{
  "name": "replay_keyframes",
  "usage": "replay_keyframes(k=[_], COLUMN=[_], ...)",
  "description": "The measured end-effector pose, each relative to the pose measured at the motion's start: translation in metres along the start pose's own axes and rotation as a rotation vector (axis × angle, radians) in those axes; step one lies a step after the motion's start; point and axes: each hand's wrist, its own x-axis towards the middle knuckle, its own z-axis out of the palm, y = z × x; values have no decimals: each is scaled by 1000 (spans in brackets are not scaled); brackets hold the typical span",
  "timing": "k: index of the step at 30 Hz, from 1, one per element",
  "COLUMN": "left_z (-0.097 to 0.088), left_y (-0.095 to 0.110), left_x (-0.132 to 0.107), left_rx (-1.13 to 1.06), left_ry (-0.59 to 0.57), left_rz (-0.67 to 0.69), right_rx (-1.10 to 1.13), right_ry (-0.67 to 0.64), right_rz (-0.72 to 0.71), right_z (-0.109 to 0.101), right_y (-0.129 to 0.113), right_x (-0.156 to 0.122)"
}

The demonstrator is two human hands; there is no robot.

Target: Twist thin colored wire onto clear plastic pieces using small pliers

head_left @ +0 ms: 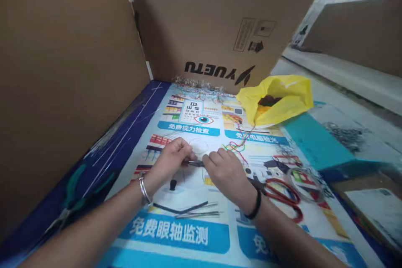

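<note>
Hands: left hand (171, 157) and right hand (224, 171), fingers curled tight, pinch a small dark tool (196, 163) between them at mid-table, just below a thin wire loop (198, 145).
Bag: yellow bag (276, 98) gapes open; its dark contents are unclear.
Hidden: fingers cover the tool's ends.
Setting: poster-covered table (176, 234), walled by cardboard boxes (204, 21).
</note>
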Motion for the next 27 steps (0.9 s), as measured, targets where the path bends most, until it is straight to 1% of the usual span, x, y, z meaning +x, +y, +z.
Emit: replay_keyframes(k=[5, 12, 15, 18, 23, 27], left_z=[-3, -6, -8, -10, -10, -9], left_y=[-2, -5, -5, -5, -6, -6], left_x=[-1, -3, -2, 0, 3, 3], left_rx=[37, 175, 235, 229, 134, 113], left_ry=[-15, -51, -65, -70, -73, -71], left_rz=[66, 232, 283, 276, 204, 199], right_rx=[21, 98, 122, 113, 94, 88], right_ry=[-14, -97, -105, -75, -7, 24], right_rz=[52, 112, 127, 130, 126, 130], right_z=[2, 3, 2, 4, 8, 11], right_y=[-2, -3, -4, -5, -5, -4], right_x=[-1, 0, -1, -1, -1, -1])
